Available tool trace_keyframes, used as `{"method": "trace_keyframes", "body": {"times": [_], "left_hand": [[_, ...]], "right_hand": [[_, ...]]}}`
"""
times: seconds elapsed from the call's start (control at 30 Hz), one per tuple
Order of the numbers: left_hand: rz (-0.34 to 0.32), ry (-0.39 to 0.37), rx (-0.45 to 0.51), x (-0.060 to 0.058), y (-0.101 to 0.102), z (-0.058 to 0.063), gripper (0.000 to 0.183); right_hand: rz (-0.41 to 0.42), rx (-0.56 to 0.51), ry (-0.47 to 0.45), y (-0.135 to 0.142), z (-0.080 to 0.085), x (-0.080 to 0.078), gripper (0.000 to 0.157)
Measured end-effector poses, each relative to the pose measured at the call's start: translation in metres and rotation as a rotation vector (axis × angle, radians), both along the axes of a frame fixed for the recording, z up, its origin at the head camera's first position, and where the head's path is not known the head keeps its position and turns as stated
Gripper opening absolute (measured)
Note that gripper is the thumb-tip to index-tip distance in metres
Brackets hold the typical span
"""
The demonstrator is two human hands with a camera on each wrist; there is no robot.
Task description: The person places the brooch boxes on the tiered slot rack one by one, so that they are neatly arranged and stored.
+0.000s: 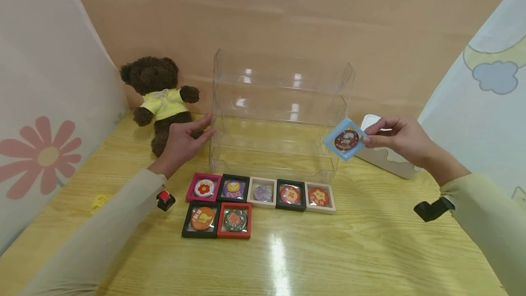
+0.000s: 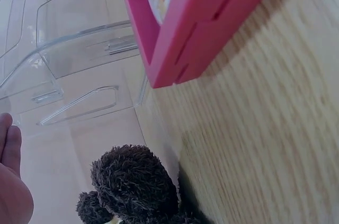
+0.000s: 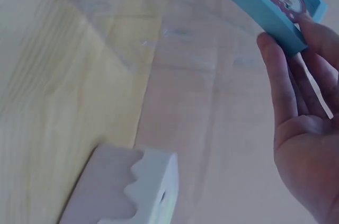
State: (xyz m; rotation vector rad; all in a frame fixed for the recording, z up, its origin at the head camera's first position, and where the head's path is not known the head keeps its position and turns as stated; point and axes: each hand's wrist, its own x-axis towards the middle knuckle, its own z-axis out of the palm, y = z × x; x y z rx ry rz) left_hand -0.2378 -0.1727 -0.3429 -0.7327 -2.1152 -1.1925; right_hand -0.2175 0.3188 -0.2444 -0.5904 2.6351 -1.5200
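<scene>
My right hand (image 1: pixel 407 143) pinches a light-blue square frame (image 1: pixel 346 140) at one corner. A round dark-red badge sits behind its clear window, and the frame hangs tilted in front of the right end of a clear acrylic tiered display stand (image 1: pixel 271 166). In the right wrist view the thumb and fingertips hold the blue frame (image 3: pixel 265 15) by its edge. My left hand (image 1: pixel 185 143) is at the stand's left side, thumb and fingers extended, fingertips right at the side panel. Only part of the left hand (image 2: pixel 13 181) shows in the left wrist view.
In front of the stand lie two rows of framed badges, among them a pink frame (image 1: pixel 190 191) and a red frame (image 1: pixel 234 235). A brown teddy bear (image 1: pixel 166 104) sits left of the stand. A white-and-beige box (image 1: pixel 388 161) stands right, and a yellow item (image 1: pixel 100 202) lies left.
</scene>
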Motion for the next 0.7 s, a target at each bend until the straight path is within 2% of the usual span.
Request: {"method": "trace_keyframes", "body": {"times": [0.13, 0.33, 0.57, 0.7], "left_hand": [[0.009, -0.006, -0.018, 0.001, 0.001, 0.002, 0.041], [0.010, -0.004, -0.022, 0.003, 0.004, 0.004, 0.042], [0.002, -0.058, -0.011, 0.003, 0.007, 0.004, 0.042], [0.015, -0.075, -0.010, 0.004, 0.007, 0.004, 0.042]], "right_hand": [[-0.010, -0.098, 0.013, -0.026, 0.015, -0.009, 0.003], [-0.055, -0.074, 0.104, -0.067, 0.030, -0.024, 0.017], [-0.051, -0.132, 0.178, -0.110, 0.031, -0.039, 0.010], [-0.076, -0.146, 0.200, -0.131, 0.029, -0.046, 0.013]]}}
